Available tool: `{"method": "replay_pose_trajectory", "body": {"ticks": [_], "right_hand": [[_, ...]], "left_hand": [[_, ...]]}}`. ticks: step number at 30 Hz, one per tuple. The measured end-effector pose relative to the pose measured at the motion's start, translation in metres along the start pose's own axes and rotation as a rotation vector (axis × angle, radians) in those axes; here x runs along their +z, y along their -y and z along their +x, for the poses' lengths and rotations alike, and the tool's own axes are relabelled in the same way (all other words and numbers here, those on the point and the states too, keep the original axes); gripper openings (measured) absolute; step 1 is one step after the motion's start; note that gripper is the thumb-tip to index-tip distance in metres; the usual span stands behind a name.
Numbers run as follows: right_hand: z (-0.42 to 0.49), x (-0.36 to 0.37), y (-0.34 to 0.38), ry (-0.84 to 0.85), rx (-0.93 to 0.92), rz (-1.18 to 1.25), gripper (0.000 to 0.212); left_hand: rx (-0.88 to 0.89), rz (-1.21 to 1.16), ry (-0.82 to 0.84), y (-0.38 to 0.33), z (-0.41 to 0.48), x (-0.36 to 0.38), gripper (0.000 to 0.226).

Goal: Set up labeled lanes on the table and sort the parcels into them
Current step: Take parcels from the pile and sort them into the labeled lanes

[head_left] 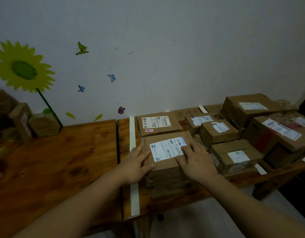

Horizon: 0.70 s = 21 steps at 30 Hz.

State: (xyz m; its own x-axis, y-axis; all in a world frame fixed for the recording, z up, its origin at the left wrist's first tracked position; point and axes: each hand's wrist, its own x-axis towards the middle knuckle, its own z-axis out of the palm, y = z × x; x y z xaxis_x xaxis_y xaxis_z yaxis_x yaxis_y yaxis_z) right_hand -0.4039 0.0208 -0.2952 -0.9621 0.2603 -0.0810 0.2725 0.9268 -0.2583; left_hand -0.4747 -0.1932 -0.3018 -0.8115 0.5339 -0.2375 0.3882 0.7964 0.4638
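Plainly, the left hand (138,162) is laid flat with straight fingers on the left top edge of the front parcel (165,167), and the right hand (197,160) is spread flat on its top — nothing is gripped. Between them the parcel is seen lying straight ahead, long axis toward the wall, just right of the tape strip (132,133) — either hand is judged equally near.

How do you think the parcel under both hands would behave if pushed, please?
The parcel is a flat cardboard box, so it should slide, not roll. Low and wide, it seems unlikely to tip. Its crumpled front face suggests soft, yielding walls.
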Motion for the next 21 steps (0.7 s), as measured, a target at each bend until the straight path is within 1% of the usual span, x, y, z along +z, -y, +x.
{"method": "replay_pose_trajectory", "body": {"ticks": [4,8,11,14,18,21], "right_hand": [[-0.003,-0.014,0.038,-0.047,-0.049,-0.031,0.058],[0.003,-0.020,0.105,-0.079,-0.165,-0.012,0.056],[0.014,-0.008,0.179,-0.059,-0.261,-0.020,0.056],[0.022,0.011,0.266,-0.024,-0.380,-0.022,0.057],[0.020,0.046,0.386,0.074,-0.512,0.016,0.059],[0.016,0.069,0.458,0.143,-0.587,0.033,0.059]], "left_hand": [[-0.081,-0.001,-0.042,0.024,-0.010,-0.033,0.068],[-0.122,0.062,-0.095,0.085,-0.043,-0.082,0.071],[-0.201,0.105,-0.148,0.152,-0.084,-0.118,0.073],[-0.321,0.101,-0.208,0.226,-0.138,-0.153,0.073],[-0.520,0.045,-0.266,0.319,-0.219,-0.189,0.072],[-0.648,-0.030,-0.317,0.372,-0.265,-0.205,0.071]]}}
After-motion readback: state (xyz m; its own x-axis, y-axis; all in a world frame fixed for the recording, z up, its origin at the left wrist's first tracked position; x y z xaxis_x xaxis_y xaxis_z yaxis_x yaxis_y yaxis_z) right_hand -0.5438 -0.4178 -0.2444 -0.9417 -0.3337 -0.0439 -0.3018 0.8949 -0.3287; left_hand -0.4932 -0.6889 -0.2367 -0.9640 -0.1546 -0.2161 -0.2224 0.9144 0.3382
